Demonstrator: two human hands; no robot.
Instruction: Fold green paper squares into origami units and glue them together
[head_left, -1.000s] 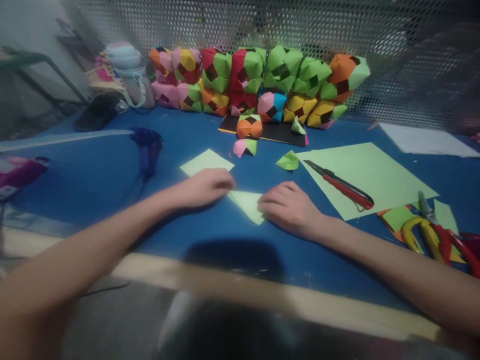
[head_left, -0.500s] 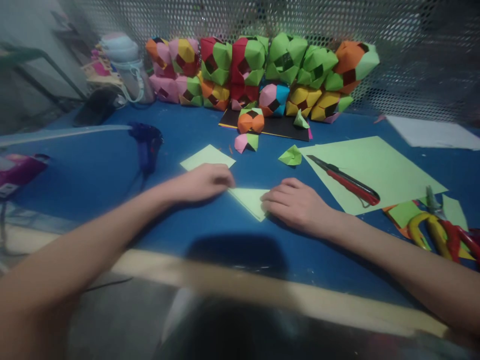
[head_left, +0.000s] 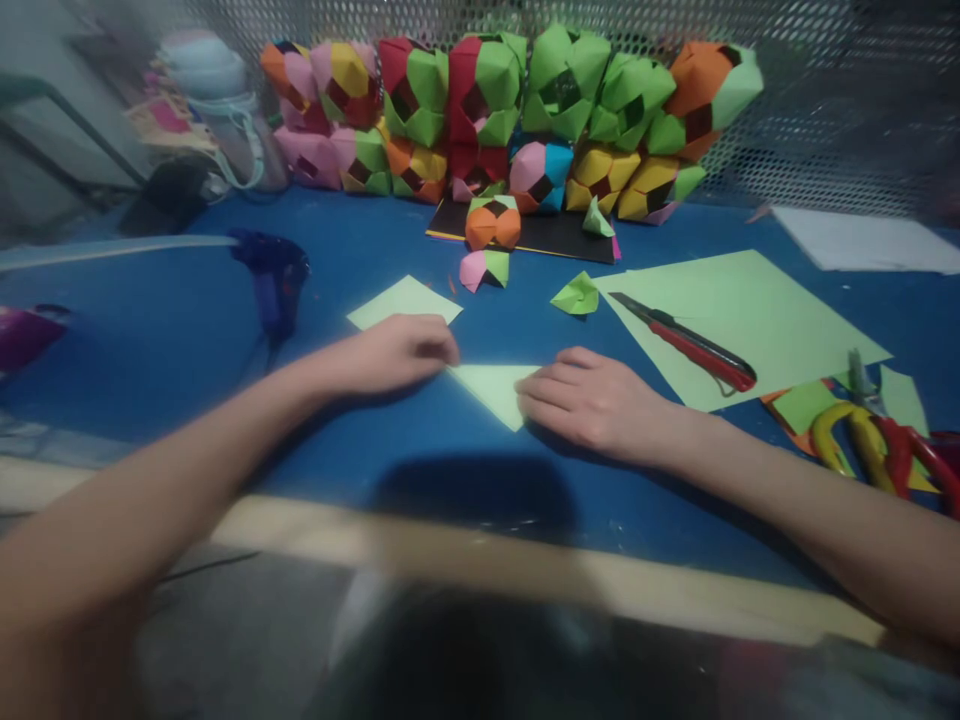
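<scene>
A pale green sheet of paper [head_left: 499, 390], folded into a triangle, lies on the blue table in front of me with its point towards me. My left hand [head_left: 412, 352] is closed, thumb and fingertips pinching the triangle's left corner. At its right end, my right hand [head_left: 589, 400] is closed with fingers together, holding the paper down; that corner is hidden under the fingers. Just beyond my left hand lies a pale green paper square [head_left: 405, 300], partly covered by the hand. A small folded green paper piece [head_left: 576, 294] sits beyond my right hand.
A cutter knife [head_left: 686, 345] rests on a large green sheet [head_left: 757, 300] at right, near scissors [head_left: 862, 440]. On the left lies a blue glue gun [head_left: 271, 280]. Stacked paper modules [head_left: 566, 85] line the back beside a bottle [head_left: 217, 100]. Black paper [head_left: 555, 235] lies before them.
The whole view has shifted slightly, so the things on the table appear a little higher. Both hands stay on the folded paper, whose top edge now looks straighter and flatter.
</scene>
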